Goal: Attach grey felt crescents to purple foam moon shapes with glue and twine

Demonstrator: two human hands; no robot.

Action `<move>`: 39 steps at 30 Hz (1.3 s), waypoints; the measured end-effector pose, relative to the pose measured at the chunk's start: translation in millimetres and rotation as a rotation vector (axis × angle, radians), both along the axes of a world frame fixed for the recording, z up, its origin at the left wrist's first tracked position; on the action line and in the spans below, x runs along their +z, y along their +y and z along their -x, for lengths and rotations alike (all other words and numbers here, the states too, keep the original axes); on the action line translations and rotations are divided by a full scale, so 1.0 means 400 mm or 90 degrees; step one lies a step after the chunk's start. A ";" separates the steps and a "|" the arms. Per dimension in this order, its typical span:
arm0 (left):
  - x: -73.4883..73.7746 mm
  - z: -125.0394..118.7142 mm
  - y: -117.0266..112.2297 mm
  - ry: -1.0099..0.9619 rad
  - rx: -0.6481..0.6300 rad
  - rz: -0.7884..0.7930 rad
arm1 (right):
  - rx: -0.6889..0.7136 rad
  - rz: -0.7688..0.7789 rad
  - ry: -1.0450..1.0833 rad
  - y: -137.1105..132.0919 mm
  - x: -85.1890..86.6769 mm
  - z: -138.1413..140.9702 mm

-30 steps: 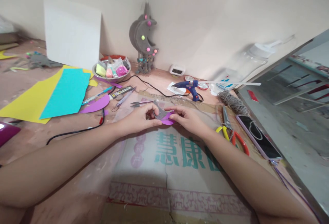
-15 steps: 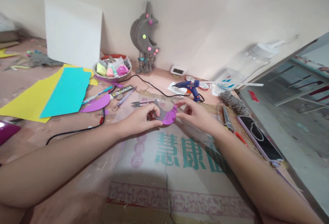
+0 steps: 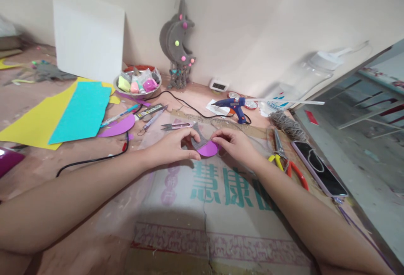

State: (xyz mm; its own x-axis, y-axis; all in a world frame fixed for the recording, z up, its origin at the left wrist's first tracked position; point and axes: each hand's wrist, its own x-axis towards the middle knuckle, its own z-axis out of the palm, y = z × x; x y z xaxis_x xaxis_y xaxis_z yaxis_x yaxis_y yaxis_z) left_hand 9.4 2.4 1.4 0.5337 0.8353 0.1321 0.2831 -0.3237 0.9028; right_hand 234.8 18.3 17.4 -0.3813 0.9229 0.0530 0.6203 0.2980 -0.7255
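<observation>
A small crescent piece, with a grey felt-like layer [image 3: 198, 135] and a purple foam layer [image 3: 208, 149], is held between my hands just above the work surface. My left hand [image 3: 179, 144] curls its fingers round the left side of the piece, its thumb near the lower purple edge. At the right tip, thumb and forefinger of my right hand [image 3: 232, 142] are pinched together. Whether they also hold a strand there is too small to tell. Thin grey yarn loops behind the right hand. Thread snips [image 3: 176, 126] lie just behind the left hand.
Behind stand a blue glue gun [image 3: 232, 106], a bowl of clay packets [image 3: 139, 92] and a grey moon ornament [image 3: 176, 41]. Foam sheets [image 3: 80, 113] lie left. On the right are scissors [image 3: 278, 146], red-handled pliers [image 3: 296, 172], a yarn bundle [image 3: 287, 125] and a phone [image 3: 318, 167].
My right fingers have closed into a pinch at the crescent's right tip. The purple layer's right end has lowered, and my left thumb has shifted slightly. The right forearm uncovers more of the scissors and pliers.
</observation>
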 end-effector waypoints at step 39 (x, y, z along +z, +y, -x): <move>-0.030 0.003 0.028 -0.179 0.132 0.096 | -0.023 -0.053 0.028 -0.012 -0.015 0.009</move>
State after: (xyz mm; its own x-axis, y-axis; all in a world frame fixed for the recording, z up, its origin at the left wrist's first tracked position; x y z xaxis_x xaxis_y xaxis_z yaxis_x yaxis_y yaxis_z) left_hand 8.0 13.8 -10.8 0.3110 0.9432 0.1172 0.0631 -0.1435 0.9876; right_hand 231.2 13.3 11.5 -0.3431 0.9278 0.1466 0.5994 0.3364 -0.7263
